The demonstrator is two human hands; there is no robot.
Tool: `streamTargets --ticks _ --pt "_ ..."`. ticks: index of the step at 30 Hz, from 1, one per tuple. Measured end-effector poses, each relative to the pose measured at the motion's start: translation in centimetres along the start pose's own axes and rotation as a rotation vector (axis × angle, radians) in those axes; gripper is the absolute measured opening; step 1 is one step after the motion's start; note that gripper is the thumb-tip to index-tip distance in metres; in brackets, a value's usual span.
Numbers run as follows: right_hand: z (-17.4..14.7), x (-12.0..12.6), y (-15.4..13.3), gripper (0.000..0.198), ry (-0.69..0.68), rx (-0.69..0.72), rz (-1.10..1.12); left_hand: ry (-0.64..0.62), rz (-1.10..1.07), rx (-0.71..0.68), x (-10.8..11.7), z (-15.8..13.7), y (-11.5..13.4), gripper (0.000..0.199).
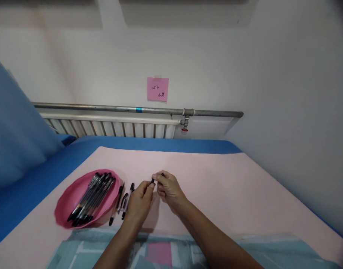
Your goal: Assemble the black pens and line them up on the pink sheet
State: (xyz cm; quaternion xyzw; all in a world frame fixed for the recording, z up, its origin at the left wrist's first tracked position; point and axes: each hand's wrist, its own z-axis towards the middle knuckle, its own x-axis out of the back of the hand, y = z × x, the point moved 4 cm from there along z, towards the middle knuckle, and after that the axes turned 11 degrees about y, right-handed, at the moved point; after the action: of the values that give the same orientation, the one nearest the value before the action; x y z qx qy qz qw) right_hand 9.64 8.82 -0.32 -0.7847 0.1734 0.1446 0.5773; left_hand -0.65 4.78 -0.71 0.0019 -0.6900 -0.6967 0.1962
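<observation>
Head view: I see the pale pink tabletop (221,179) across the lower frame. On it, at lower left, sits a pink tray (62,211) with a wavy rim, its bundle of black-ended pens (93,198) lying aslant. Below the frame's centre, the left hand (141,198) pinches a small black piece (152,181); the right hand (169,186), close by, grips a dark piece (162,174), mostly hidden by its fingers. Loose pens (120,193) lie between tray and left hand.
</observation>
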Motion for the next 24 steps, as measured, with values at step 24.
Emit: streamTargets --ticks 24 --pt "0.74 0.57 -0.25 0.024 0.043 0.051 0.000 -0.038 0.148 -0.018 0.22 -0.09 0.53 0.026"
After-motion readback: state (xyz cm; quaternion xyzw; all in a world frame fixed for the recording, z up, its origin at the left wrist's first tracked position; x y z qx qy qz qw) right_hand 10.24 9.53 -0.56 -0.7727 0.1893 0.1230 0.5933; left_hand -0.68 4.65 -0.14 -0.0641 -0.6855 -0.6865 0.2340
